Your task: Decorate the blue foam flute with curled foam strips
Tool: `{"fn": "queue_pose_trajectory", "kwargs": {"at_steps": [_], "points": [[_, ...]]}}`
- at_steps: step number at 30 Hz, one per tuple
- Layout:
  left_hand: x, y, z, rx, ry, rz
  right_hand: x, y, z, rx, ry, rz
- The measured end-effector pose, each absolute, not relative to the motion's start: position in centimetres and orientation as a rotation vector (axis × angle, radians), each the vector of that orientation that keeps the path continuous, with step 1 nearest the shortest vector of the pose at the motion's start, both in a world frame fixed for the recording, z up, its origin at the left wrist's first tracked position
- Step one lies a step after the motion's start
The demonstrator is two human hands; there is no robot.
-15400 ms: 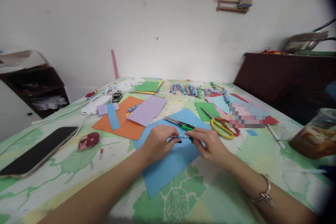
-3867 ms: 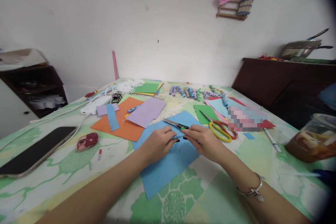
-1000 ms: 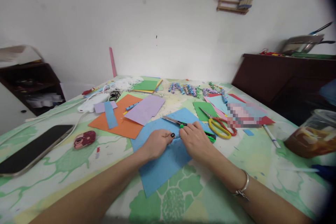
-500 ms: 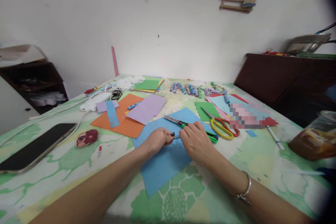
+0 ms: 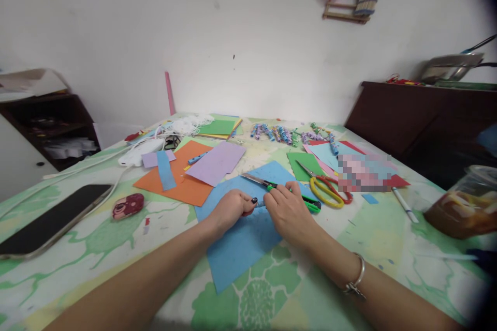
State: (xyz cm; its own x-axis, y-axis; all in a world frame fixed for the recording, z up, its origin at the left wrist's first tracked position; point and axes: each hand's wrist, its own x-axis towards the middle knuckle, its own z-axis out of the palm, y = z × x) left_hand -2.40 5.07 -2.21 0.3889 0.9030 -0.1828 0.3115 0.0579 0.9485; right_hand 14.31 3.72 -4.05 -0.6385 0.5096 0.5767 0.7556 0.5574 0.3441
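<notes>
A narrow rolled strip of blue paper spans the gap between my two hands, mostly hidden by the fingers. My left hand pinches its left end, with the dark-nailed thumb on top. On the other end, my right hand is closed, knuckles up. Both hands are over a large sheet of blue paper. A green-handled utility knife, blade pointing left, lies just behind my right hand, which covers its middle. Scissors with yellow and red handles lie to the right, partly on green paper.
Orange paper and purple paper lie to the left, near a phone and a red case. Several curled paper pieces line the back. A drink cup and a white pen are at the right.
The view has shifted slightly. Both hands keep nearly the same place and grip, with only small finger movement at the rolled paper.
</notes>
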Motion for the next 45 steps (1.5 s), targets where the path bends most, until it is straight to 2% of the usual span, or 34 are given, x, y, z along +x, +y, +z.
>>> {"fn": "queue_pose_trajectory", "kwargs": {"at_steps": [21,45], "points": [[-2.63,4.93,-1.61,1.449,1.095,0.597,13.84,3.06,-3.79,-1.015,-2.316,-0.953],[-2.63,4.46,-1.73,1.329,1.103,0.580,13.90,3.19,-4.17,-1.033,-2.378,-0.796]]}}
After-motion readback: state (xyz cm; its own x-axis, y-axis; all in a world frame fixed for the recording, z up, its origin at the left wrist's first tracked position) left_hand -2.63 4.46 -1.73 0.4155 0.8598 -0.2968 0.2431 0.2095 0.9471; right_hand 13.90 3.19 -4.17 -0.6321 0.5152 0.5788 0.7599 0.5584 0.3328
